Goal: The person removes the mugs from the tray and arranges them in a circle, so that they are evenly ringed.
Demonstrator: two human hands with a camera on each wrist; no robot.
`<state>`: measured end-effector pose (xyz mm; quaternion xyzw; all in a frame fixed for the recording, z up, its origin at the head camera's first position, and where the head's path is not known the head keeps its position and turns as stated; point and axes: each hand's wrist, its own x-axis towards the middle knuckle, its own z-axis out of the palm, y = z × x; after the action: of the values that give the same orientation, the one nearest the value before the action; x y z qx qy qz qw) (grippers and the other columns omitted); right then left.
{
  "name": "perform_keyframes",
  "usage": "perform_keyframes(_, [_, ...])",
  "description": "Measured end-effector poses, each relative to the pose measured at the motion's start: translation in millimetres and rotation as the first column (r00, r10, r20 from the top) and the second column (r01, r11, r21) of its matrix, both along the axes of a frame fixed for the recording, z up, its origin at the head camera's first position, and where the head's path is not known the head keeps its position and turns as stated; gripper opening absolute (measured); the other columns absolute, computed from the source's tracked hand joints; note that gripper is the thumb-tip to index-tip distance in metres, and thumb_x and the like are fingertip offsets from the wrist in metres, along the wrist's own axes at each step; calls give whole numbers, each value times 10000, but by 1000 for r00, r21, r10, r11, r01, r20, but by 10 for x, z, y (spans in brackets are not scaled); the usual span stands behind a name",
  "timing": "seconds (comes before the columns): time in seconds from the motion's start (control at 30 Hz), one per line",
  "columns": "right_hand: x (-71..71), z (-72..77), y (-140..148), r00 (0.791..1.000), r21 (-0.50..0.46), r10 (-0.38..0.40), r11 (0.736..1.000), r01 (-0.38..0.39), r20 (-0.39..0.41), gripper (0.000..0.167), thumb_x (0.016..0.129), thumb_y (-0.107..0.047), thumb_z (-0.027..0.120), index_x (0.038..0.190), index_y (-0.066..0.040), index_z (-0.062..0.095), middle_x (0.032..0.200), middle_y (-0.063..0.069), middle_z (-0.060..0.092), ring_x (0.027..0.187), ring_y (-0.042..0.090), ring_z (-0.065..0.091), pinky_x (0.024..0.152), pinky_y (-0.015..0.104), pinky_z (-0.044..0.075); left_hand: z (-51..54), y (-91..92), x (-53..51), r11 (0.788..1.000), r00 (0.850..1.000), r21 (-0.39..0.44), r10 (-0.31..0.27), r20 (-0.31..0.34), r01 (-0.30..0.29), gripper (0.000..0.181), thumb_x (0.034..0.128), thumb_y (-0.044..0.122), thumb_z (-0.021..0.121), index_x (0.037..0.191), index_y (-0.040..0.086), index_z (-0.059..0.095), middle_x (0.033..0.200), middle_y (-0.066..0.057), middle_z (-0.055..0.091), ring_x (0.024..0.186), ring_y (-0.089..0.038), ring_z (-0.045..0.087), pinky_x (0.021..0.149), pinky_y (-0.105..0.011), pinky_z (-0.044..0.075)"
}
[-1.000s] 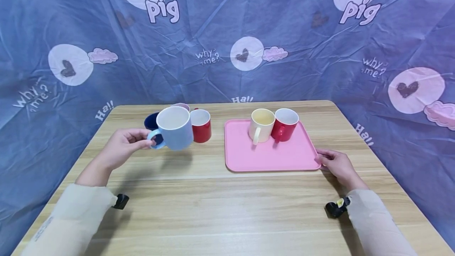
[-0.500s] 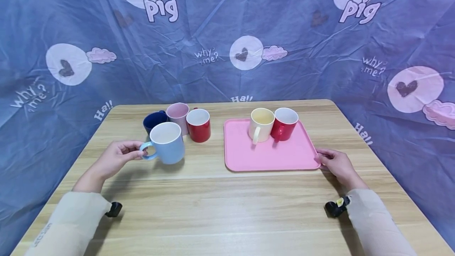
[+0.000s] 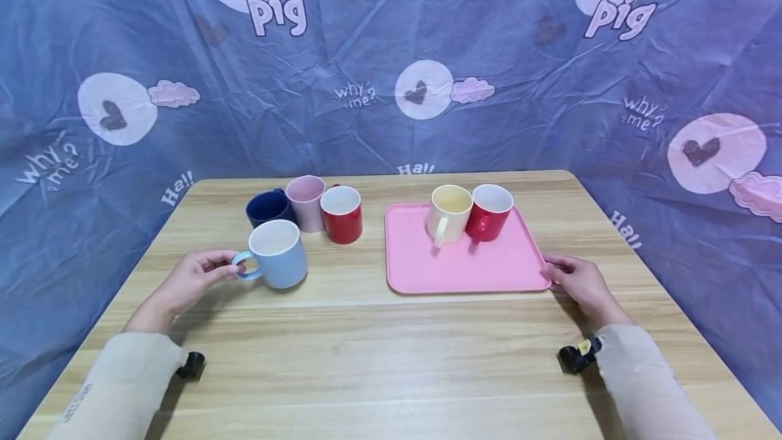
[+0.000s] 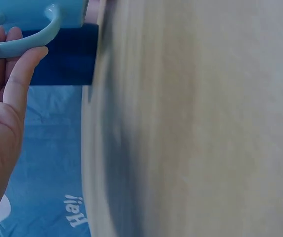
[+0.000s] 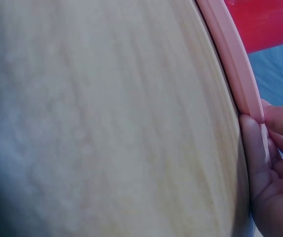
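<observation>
The light blue mug (image 3: 282, 260) stands upright at the left, its handle pinched by my left hand (image 3: 189, 284). In the left wrist view, thumb and fingers of the left hand (image 4: 5, 103) close on the mug's handle (image 4: 32, 43). On the right, my right hand (image 3: 583, 284) pinches the right front corner of the pink tray (image 3: 470, 273). A cream mug (image 3: 449, 223) and a red mug (image 3: 487, 219) stand on the tray. From the right wrist camera, the right hand (image 5: 274, 168) grips the tray's rim (image 5: 237, 64).
Behind the light blue mug are a dark blue mug (image 3: 269, 208), a pink mug (image 3: 307, 206) and another red mug (image 3: 343, 219), close together. The wooden table (image 3: 366, 358) meets a blue patterned cloth (image 3: 366, 32) at the back and sides.
My left hand has brought the light blue mug down and to the left, nearer the tabletop, uncovering the pink mug. The right hand and the tray have stayed put.
</observation>
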<state>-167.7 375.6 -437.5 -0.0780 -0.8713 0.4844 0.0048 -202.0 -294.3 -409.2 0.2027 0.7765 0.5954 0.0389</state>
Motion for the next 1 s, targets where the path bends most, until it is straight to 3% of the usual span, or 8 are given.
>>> perform_keyframes(0.27, [3,-2,3,1000,-36,1,999,-1,7,481,930,-137,616,1315,116,478,1095,180,649,792,-40,580,692,197,531,-94,-81,-13,1000,999,-12,28,-20,-29,161,935,-42,548,1050,-41,660,920,77,695,838,-43,643,720,-195,523])
perform_keyframes(0.63, [2,9,-21,1000,-38,-3,999,4,9,487,928,-140,626,1310,124,478,1085,172,654,786,-39,576,686,189,528,-151,-174,-46,998,998,-22,58,1,-58,175,944,-15,550,1083,-65,644,955,91,689,855,-27,638,728,-194,523])
perform_keyframes(0.87, [3,15,-16,1000,-35,0,999,0,10,478,934,-130,612,1314,124,472,1098,192,646,785,-38,581,690,193,530,-164,-195,-54,997,996,3,80,38,-80,197,950,5,549,1062,84,691,973,106,684,877,-13,628,737,-194,522])
perform_keyframes(1.0, [0,15,-21,1000,-48,1,999,-1,7,493,933,-138,621,1315,131,464,1109,214,638,783,-34,583,689,193,531,-186,-212,-84,996,995,36,73,72,-76,205,958,21,542,1064,106,695,979,112,682,896,-16,627,756,-193,519])
